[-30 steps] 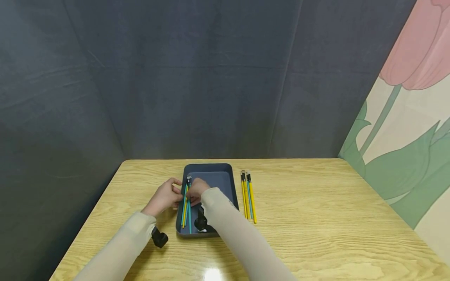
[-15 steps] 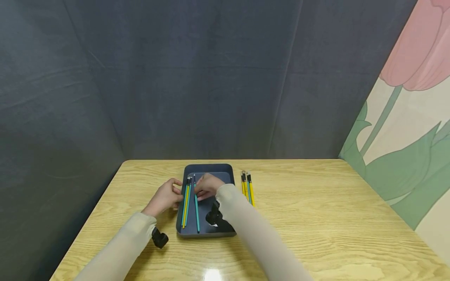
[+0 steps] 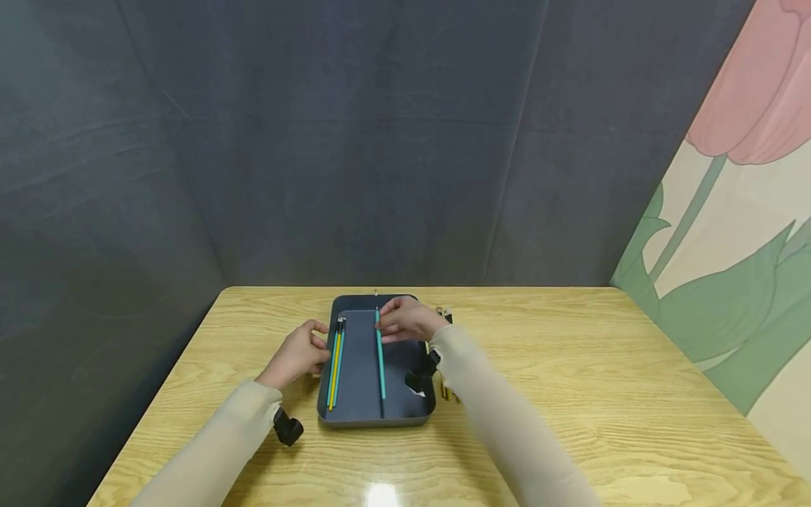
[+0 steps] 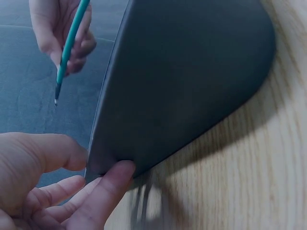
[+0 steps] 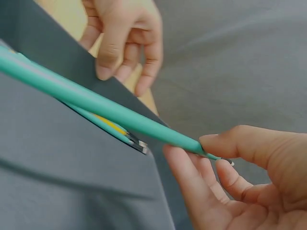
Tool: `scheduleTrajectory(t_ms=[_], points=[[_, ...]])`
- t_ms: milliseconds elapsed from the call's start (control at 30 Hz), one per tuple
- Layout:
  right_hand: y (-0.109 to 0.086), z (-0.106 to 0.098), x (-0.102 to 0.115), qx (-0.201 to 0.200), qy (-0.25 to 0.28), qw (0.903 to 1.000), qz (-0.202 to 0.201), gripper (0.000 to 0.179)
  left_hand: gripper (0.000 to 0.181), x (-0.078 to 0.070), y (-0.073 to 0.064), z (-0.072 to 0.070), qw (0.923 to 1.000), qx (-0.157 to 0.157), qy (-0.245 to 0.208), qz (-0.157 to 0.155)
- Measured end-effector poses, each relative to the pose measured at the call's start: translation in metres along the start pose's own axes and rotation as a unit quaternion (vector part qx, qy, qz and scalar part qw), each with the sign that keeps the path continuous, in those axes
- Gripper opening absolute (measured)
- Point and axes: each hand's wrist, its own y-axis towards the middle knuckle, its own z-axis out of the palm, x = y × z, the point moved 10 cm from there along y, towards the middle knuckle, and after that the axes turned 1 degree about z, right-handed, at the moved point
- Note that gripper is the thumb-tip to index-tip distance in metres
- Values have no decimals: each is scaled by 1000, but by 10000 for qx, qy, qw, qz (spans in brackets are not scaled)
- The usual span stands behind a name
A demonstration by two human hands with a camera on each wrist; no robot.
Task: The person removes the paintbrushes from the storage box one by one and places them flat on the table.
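Note:
A dark grey rectangular tray [image 3: 357,401] lies on the wooden table. My left hand [image 3: 300,358] holds its left wall, thumb over the rim [image 5: 103,76] and fingers outside. Between thumb and fingertips, my right hand [image 3: 408,320] pinches a green paintbrush [image 3: 380,359] near its tip end, tip pointing away from me. That brush is raised above the tray floor and casts a shadow on it. Along the tray's left side lie a yellow paintbrush [image 3: 335,373] and green paintbrushes [image 3: 341,355], tips at the far end.
To the right of the tray, more paintbrushes [image 3: 448,317] lie on the table [image 3: 570,394], mostly hidden by the right forearm. A dark curtain [image 3: 393,176] hangs behind the table, and a flower-printed panel [image 3: 716,282] stands at the right.
My right hand has drawn one green paintbrush away from the others, moving it right and farther from me, and raised it. The left hand has stayed on the tray's wall.

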Motion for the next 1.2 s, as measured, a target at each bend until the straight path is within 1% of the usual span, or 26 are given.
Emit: scheduleTrajectory(t_ms=[267,433,633,733,900,1000,1200], points=[[-13,-33,1,-27,349,9990,-274,21,49,0,0,2,10000,16,-61,-12],[-25,-54,0,-114,312,9984,-457,26,49,1,1,2,10000,18,-43,-30],[-35,-76,-5,-176,231,9978,-587,32,49,-1,0,1,10000,-25,49,-11],[-39,-88,-11,-284,186,9979,-559,33,48,-1,0,1,10000,-42,86,1],[-43,-108,-26,-533,188,9978,-351,35,48,-3,-1,2,10000,-37,78,-2],[-44,-118,-37,-611,221,9976,-249,36,48,-4,-3,2,10000,-32,49,-26],[-41,-132,-59,-655,462,9968,-64,40,48,-6,-5,2,10000,-12,46,-18]])
